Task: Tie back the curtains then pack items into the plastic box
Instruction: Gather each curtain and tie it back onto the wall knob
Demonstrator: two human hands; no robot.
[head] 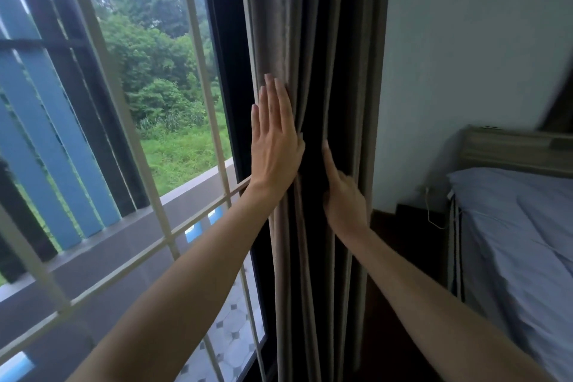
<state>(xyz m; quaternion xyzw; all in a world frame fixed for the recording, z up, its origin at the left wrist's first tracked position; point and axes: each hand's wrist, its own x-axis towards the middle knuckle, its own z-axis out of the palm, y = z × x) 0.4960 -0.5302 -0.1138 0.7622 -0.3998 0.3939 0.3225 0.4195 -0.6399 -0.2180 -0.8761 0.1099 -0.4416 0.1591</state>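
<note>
A grey-brown curtain [313, 40] hangs gathered in vertical folds between the window and the white wall. My left hand [274, 139] lies flat against its left edge, fingers straight and pointing up. My right hand [342, 192] presses into the folds on the right side, index finger stretched up and the other fingers tucked into the cloth. Both forearms reach up from the bottom of the view. No tie-back or plastic box is visible.
The window [139, 102] with cream bars and a dark frame fills the left. A bed [521, 226] with a grey-blue sheet and wooden headboard stands at the right. A dark bedside stand [415, 214] with a white cable sits between curtain and bed.
</note>
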